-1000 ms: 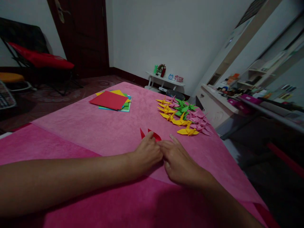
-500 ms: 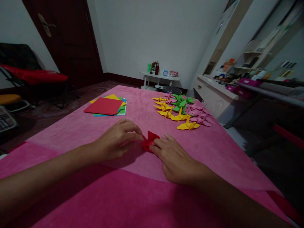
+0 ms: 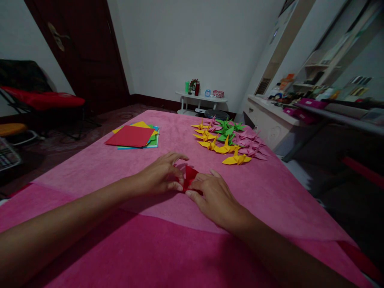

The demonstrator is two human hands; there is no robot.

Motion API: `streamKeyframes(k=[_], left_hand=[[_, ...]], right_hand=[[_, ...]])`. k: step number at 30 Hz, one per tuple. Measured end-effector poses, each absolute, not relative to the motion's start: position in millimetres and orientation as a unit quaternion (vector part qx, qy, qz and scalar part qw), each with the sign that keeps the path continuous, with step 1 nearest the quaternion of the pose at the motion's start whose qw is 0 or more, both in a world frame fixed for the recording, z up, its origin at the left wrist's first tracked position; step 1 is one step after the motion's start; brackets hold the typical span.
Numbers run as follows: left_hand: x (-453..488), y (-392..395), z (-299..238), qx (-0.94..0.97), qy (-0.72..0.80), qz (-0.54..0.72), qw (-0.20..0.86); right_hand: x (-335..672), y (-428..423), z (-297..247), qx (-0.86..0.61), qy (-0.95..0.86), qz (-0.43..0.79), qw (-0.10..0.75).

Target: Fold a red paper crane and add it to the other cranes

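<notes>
A small folded piece of red origami paper (image 3: 190, 175) lies on the pink tablecloth (image 3: 210, 252), one pointed flap standing up. My left hand (image 3: 163, 173) is at its left side, thumb and a fingertip closed at the paper's edge while the index finger arches above. From the right, my right hand (image 3: 214, 196) grips the paper between thumb and bent fingers, hiding much of its lower right part. Beyond my hands on the right sit several folded paper cranes (image 3: 237, 158) in yellow, green and pink.
A stack of square coloured paper (image 3: 130, 136), red on top, lies at the table's far left. Behind the table stands a low white shelf (image 3: 201, 96) with small items. A red chair (image 3: 45, 100) is at left, a cluttered counter (image 3: 276, 106) at right.
My left hand has shifted slightly right and its thumb has come down to the paper's lower edge. My right thumb now shows at the near edge. The view has tilted a little.
</notes>
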State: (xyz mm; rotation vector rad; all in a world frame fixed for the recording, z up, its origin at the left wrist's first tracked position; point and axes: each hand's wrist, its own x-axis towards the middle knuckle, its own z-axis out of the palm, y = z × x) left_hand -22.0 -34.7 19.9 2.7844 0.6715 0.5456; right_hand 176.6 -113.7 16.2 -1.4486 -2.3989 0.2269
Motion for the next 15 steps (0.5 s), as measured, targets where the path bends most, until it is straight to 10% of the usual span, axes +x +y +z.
streamKeyframes(k=[15], left_hand=[[-20.1, -17.8, -3.4, 0.926, 0.222, 0.187, 0.241]], right_hand=[[173.0, -105.7, 2.3, -0.573, -0.789, 0.082, 0.208]])
